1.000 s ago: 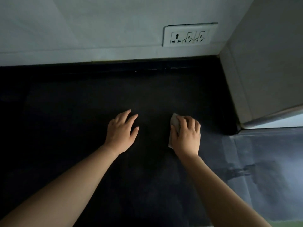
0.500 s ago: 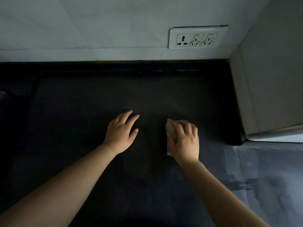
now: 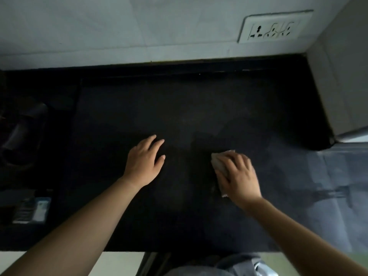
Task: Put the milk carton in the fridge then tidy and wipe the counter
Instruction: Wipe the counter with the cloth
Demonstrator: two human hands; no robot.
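1. Head view: the left hand point(image 3: 144, 162) lies flat on the dark counter point(image 3: 179, 108), fingers straight and holding nothing.
2. The right hand point(image 3: 238, 176) presses a pale cloth point(image 3: 218, 163) to the counter under flattened fingers, with the cloth's edge showing just beyond the fingertips.

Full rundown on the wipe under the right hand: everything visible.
The wipe is a pale, off-white pad, apparently folded cloth or paper; I cannot tell which. It lies flat on the dark counter, right of centre. The right hand lies on top with fingers spread, pressing it down and covering most of it. Only its left corner, a strip of far edge and a small near tip show. Nothing else touches it.
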